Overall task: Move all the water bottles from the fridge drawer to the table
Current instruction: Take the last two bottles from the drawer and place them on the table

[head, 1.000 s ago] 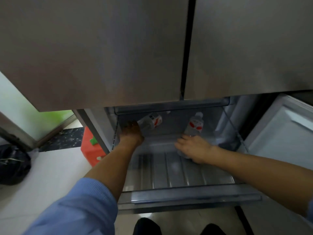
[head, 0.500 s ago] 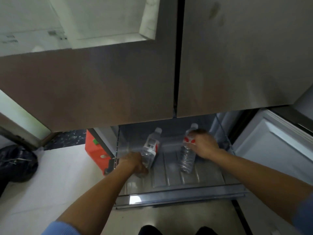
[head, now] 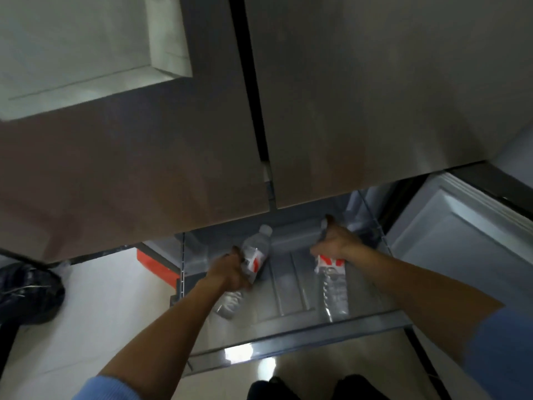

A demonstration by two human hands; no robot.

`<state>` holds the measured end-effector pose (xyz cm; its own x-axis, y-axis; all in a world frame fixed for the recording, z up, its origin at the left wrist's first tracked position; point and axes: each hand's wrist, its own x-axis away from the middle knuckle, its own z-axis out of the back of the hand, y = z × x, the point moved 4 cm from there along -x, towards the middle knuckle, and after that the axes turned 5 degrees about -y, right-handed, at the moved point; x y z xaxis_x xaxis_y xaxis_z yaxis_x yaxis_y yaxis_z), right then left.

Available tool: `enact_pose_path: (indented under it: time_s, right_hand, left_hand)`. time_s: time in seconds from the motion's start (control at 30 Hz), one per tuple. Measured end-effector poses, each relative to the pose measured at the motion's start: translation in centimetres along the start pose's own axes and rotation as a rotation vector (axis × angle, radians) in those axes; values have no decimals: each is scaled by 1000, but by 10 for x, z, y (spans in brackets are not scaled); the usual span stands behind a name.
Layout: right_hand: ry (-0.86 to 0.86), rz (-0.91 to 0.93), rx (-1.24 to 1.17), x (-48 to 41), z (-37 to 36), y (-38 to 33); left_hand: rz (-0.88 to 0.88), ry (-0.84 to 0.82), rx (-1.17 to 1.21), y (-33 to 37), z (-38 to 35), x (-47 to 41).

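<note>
On the floor [head: 86,327] at far left lies a dark bag [head: 26,293], and a red object [head: 157,265] stands beside the fridge's left side. Next comes the left hand [head: 227,272], its fingers [head: 235,255] clenched round the middle of the left water bottle [head: 256,249]. That bottle lies tilted, its cap pointing away and to the right and its base towards the person, over the front left corner of the fridge drawer [head: 288,339]. To its right, well apart, the right hand [head: 337,243] grasps the right water bottle [head: 334,290] near its top, above the red-and-white label. Its long axis runs almost straight from the back of the drawer to the front wall, base nearest the person. Whether either bottle is clear of the drawer bottom cannot be told. Each hand already has its own bottle, so the coming move seems to turn on drawing both up and back over the front wall, under the closed upper doors [head: 375,111]. The drawer's visible ribbed bottom shows no other bottle, but its rear is hidden beneath those doors. At far right a lower door [head: 461,255] stands open. The tabletop is not in view, so neither bottle is delivered yet.
</note>
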<state>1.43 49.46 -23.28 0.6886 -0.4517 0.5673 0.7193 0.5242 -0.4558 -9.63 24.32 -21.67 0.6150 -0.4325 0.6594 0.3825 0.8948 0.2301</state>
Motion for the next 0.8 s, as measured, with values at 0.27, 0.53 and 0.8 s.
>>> enact_pose_path:
  time_s: [0.27,0.53,0.8]
  right_hand:
    - [145,19,-4,-3,5,9]
    - [216,31,-188,11,23,7]
    - [199,254,-139,83,66,-2]
  left_hand:
    - [-94,101,-5,54,24,-41]
    - [-221,279,-352,91,6,-34]
    - [-351,306,-510,95,27,53]
